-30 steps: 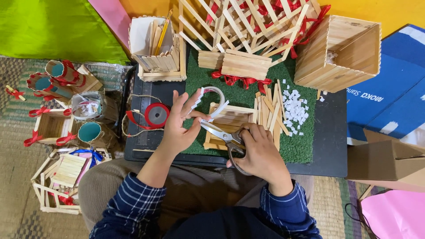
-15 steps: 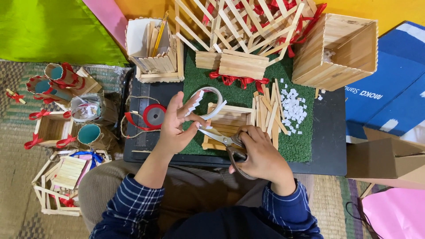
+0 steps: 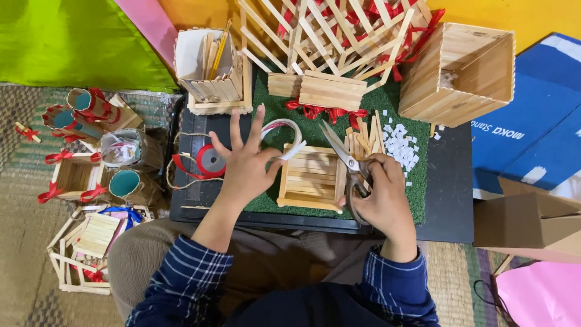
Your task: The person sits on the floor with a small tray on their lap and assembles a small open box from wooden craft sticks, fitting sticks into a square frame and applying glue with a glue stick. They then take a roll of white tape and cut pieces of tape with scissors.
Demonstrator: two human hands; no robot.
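Landmark: shallow square tray of pale wooden craft sticks (image 3: 311, 178), lying flat on the green turf-like mat (image 3: 417, 194) atop the black bench (image 3: 451, 206).

- Left hand (image 3: 245, 166): just left of the tray, fingers spread, thumb and forefinger pinching a strip of white tape (image 3: 293, 151) whose free end reaches the tray's upper left corner. The strip runs from a white roll of tape (image 3: 284, 128) that stands just above that corner.
- Right hand (image 3: 381, 194): at the tray's right edge, closed through the handles of silver metal scissors (image 3: 342, 151). The blades are parted and point up and left over the tray's upper right corner, apart from the tape.
- Loose pale craft sticks (image 3: 366, 136): bundled just above the right hand, right of the tray.
- Small white paper scraps (image 3: 402, 145): scattered on the mat, right of the sticks.
- Red ribbon spool (image 3: 212, 160): left of the tray, beyond the left hand, with brown twine looped about it.
- Open craft-stick box holding sticks and a pencil (image 3: 215, 75): above and left of the tray.
- Lattice structure of craft sticks with red ribbon (image 3: 333, 36): above the tray.
- Large open wooden box (image 3: 460, 69): above and well right of the tray.
- Ribbon-trimmed craft-stick pieces (image 3: 75, 175): on the woven floor mat, well left of the tray.
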